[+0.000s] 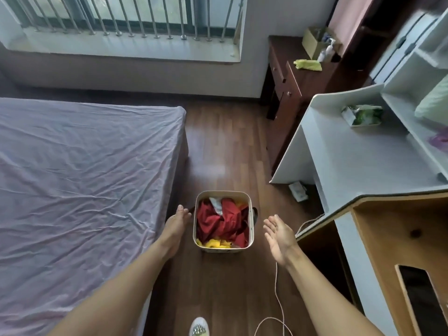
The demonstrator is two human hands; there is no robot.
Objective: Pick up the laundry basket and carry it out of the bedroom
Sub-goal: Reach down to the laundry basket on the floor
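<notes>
A cream laundry basket [251,229] stands on the wooden floor between the bed and the desk, filled with red, yellow and white clothes. A dark handle shows on its right side. My left hand [176,223] reaches down along the basket's left side, fingers extended near the left handle, holding nothing. My right hand [278,235] hovers to the right of the basket, palm turned inward, fingers spread, apart from the basket.
The bed [80,170] with a purple sheet fills the left. A white desk [358,156] and a wooden cabinet [400,251] stand on the right, a dark dresser [291,76] beyond. A white cord [276,299] trails on the floor. My shoe [198,327] is at the bottom.
</notes>
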